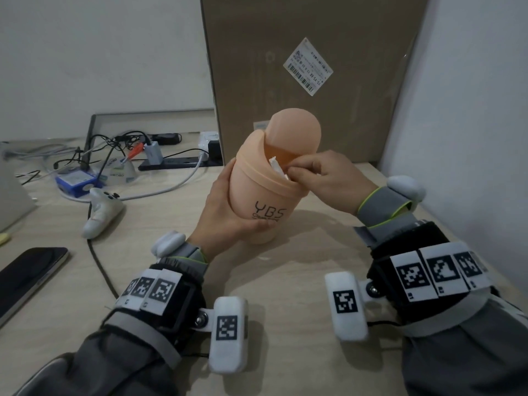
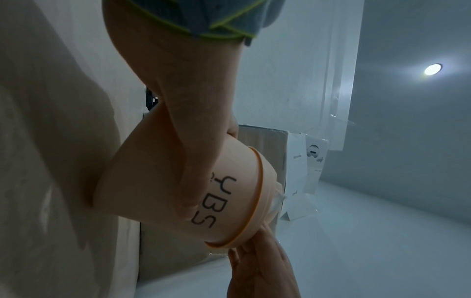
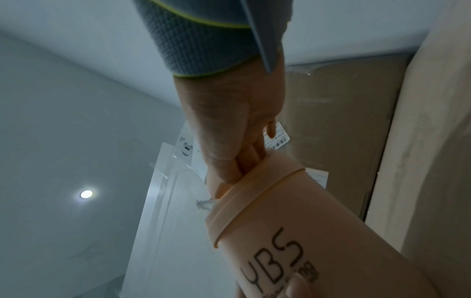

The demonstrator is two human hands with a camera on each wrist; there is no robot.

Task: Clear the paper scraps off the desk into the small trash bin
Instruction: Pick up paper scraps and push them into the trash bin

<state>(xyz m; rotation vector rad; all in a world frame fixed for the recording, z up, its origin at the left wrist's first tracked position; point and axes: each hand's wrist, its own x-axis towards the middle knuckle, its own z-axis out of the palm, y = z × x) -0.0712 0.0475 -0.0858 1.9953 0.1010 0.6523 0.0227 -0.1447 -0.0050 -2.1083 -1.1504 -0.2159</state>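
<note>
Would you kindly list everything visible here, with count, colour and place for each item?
trash bin: one, peach, lifted and tilted above the desk
paper scrap: one, white, at the bin's lid opening
desk: one, light wood, under everything
cardboard box: one, brown, upright at the back
phone: one, black, near left desk edge
controller: one, white, left of centre
small box: one, blue, back left among cables
power strip: one, black, back centre
left hand: grips the bin's body
right hand: pinches the scrap into the opening
</note>
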